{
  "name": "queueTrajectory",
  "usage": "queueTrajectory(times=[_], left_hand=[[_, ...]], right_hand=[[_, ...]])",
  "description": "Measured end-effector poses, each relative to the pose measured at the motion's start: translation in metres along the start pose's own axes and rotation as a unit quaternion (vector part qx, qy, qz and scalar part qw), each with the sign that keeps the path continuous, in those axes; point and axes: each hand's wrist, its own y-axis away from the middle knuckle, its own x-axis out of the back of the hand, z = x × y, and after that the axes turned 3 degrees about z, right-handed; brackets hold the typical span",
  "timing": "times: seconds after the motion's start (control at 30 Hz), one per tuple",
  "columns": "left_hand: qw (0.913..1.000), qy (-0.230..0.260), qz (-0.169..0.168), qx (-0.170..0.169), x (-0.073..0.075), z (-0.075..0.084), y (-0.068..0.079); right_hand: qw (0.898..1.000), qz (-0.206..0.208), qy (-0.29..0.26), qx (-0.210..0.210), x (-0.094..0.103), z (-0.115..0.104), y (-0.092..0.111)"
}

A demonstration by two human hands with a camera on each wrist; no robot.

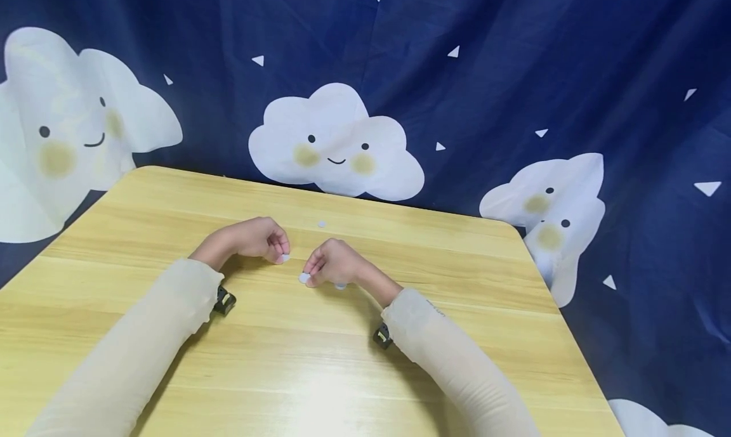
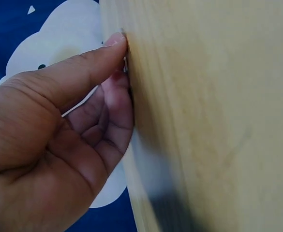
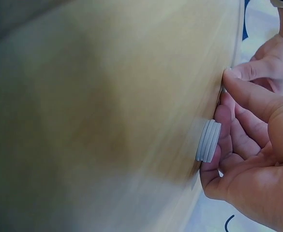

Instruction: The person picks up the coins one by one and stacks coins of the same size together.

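My left hand [image 1: 251, 238] pinches a small white disc [image 1: 286, 257] between thumb and fingers, low over the wooden table. In the left wrist view, the thumb hides nearly all of that disc. To its right, my right hand [image 1: 338, 264] pinches a second white disc [image 1: 304, 278] by its edge. A short stack of several thin white discs [image 3: 209, 141] stands on the table beside the right hand's lower fingers. Only a sliver of the stack [image 1: 340, 286] shows under that hand in the head view. Farther back lies a single white disc [image 1: 322, 224].
The light wooden table [image 1: 274, 348] has rounded far corners. Behind it hangs a dark blue curtain [image 1: 217, 18] with white clouds and small triangles. A small black device [image 1: 224, 301] is worn at the left wrist, another [image 1: 382, 336] at the right.
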Motion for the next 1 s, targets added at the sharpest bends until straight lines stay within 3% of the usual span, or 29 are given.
queueTrajectory(times=[0.57,1.0], left_hand=[[0.9999,0.003,0.007,0.013,-0.011,0.004,0.035],[0.9995,0.01,0.016,0.025,-0.012,0.007,0.04]], right_hand=[[1.0,0.006,0.005,-0.001,-0.005,-0.001,0.0],[1.0,-0.005,0.006,0.004,0.0,0.001,0.0]])
